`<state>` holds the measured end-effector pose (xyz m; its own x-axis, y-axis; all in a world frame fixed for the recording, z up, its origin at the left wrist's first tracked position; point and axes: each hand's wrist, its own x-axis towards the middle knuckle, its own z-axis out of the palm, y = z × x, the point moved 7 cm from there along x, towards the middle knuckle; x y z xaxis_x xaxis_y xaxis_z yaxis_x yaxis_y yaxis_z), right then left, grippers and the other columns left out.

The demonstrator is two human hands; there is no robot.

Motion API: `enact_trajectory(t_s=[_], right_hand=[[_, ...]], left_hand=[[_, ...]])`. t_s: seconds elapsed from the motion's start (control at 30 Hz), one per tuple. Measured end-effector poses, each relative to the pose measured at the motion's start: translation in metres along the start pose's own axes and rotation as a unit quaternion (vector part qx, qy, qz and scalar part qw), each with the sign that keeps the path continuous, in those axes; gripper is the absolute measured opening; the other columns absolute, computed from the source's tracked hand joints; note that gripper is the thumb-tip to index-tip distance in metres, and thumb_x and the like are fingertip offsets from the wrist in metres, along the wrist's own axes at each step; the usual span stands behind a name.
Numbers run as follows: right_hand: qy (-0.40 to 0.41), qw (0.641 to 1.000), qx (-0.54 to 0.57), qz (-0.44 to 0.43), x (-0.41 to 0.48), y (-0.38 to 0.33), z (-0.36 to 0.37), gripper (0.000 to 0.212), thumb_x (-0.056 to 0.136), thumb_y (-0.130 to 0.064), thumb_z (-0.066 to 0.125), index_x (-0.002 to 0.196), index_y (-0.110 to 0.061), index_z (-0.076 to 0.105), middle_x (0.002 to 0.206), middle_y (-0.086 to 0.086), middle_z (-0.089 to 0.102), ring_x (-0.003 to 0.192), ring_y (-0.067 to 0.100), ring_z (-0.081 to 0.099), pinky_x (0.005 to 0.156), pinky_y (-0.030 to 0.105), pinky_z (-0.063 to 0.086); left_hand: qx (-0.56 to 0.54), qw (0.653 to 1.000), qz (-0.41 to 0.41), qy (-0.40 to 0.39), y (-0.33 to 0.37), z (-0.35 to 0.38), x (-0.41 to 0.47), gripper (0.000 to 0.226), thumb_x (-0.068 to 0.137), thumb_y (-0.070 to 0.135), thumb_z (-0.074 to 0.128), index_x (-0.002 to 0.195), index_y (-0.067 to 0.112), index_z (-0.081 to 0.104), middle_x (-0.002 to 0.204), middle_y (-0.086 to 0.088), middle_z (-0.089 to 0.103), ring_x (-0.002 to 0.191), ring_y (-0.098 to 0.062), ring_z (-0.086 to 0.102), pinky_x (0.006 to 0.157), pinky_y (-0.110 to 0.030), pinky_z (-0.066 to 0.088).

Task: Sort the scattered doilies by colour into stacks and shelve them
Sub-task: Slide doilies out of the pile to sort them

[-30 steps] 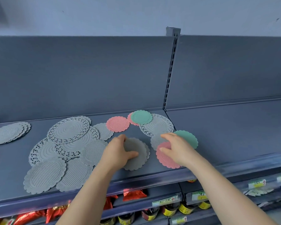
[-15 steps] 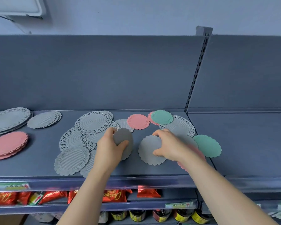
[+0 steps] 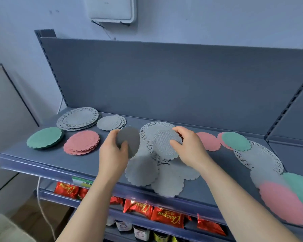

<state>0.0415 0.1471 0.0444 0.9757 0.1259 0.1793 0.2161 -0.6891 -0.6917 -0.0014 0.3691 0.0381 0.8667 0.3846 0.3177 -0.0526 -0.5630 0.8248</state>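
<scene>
The shelf (image 3: 42, 159) carries it all: loose grey doilies (image 3: 142, 172) heaped in the middle below my hands, pink doilies (image 3: 282, 201) and green doilies (image 3: 235, 141) scattered to the right, and at the left end the lace stack (image 3: 78, 118), pink stack (image 3: 81, 142), green stack (image 3: 45, 137) and small grey stack (image 3: 111, 122). My left hand (image 3: 113, 154) grips a dark doily (image 3: 129, 140) by its edge, lifted and tilted above the heap, and my right hand (image 3: 191, 151) pinches a ribbed doily (image 3: 164, 144) just beside it

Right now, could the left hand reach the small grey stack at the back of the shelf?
Probably yes. The small grey stack lies just beyond the left hand, with nothing standing between them, though the hand holds a grey doily.
</scene>
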Motion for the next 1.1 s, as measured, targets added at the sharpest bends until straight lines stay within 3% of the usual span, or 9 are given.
enact_trajectory(t_s=[0.17,0.37,0.43,0.5,0.67,0.83,1.1], right_hand=[[0.002,1.000,0.007,-0.001,0.041,-0.041,0.046,0.031,0.091,-0.010,0.053,0.120,-0.019,0.057,0.115,-0.004,0.060,0.103,0.014,0.054,0.080,0.021,0.034],[0.030,0.999,0.008,0.027,0.092,-0.072,0.088,0.031,0.090,-0.011,0.054,0.119,-0.020,0.058,0.115,-0.001,0.062,0.102,0.017,0.057,0.087,0.031,0.047],[0.043,0.998,0.009,0.040,0.104,-0.080,0.097,0.031,0.089,-0.010,0.054,0.118,-0.020,0.058,0.113,0.000,0.063,0.102,0.018,0.058,0.089,0.034,0.048],[0.055,0.997,0.011,0.057,0.114,-0.082,0.104,0.032,0.088,-0.009,0.053,0.118,-0.019,0.058,0.113,0.000,0.063,0.102,0.019,0.058,0.087,0.034,0.048],[0.072,0.992,0.022,0.097,0.129,-0.079,0.115,0.034,0.087,-0.004,0.051,0.118,-0.017,0.058,0.111,-0.001,0.063,0.099,0.019,0.057,0.078,0.027,0.043],[0.070,0.989,0.055,0.121,0.143,-0.078,0.125,0.032,0.085,-0.002,0.052,0.110,-0.020,0.059,0.102,-0.006,0.064,0.094,0.017,0.059,0.076,0.029,0.048],[-0.009,0.993,0.028,0.115,0.175,-0.086,0.172,0.038,0.086,-0.008,0.055,0.122,-0.021,0.055,0.110,-0.005,0.053,0.101,0.014,0.053,0.079,0.024,0.041]], left_hand=[[0.014,0.999,-0.024,-0.034,-0.045,-0.029,0.073,0.037,0.088,0.001,0.045,0.122,0.015,0.047,0.100,-0.002,0.057,0.083,-0.025,0.054,0.067,-0.029,0.040],[0.030,0.995,-0.036,-0.090,-0.085,-0.028,0.165,0.018,0.085,0.005,0.056,0.095,0.015,0.047,0.089,-0.002,0.058,0.078,-0.022,0.052,0.060,-0.028,0.034],[0.048,0.991,-0.025,-0.123,-0.094,-0.019,0.187,0.016,0.085,0.004,0.056,0.097,0.013,0.050,0.090,-0.001,0.056,0.079,-0.021,0.050,0.058,-0.026,0.033],[0.059,0.986,-0.012,-0.155,-0.104,-0.008,0.204,0.021,0.084,0.004,0.059,0.103,0.010,0.053,0.094,-0.001,0.056,0.082,-0.020,0.050,0.066,-0.027,0.035],[0.127,0.968,0.031,-0.214,-0.122,0.016,0.226,0.032,0.080,0.011,0.069,0.110,0.012,0.059,0.093,-0.001,0.053,0.080,-0.018,0.049,0.070,-0.025,0.035],[0.139,0.959,0.080,-0.233,-0.120,0.027,0.233,0.041,0.083,0.017,0.068,0.121,0.011,0.057,0.111,-0.009,0.054,0.096,-0.024,0.055,0.081,-0.026,0.039],[0.111,0.975,0.089,-0.169,-0.117,-0.008,0.228,0.029,0.092,0.011,0.051,0.119,0.008,0.060,0.108,-0.009,0.059,0.097,-0.025,0.056,0.079,-0.024,0.037]])
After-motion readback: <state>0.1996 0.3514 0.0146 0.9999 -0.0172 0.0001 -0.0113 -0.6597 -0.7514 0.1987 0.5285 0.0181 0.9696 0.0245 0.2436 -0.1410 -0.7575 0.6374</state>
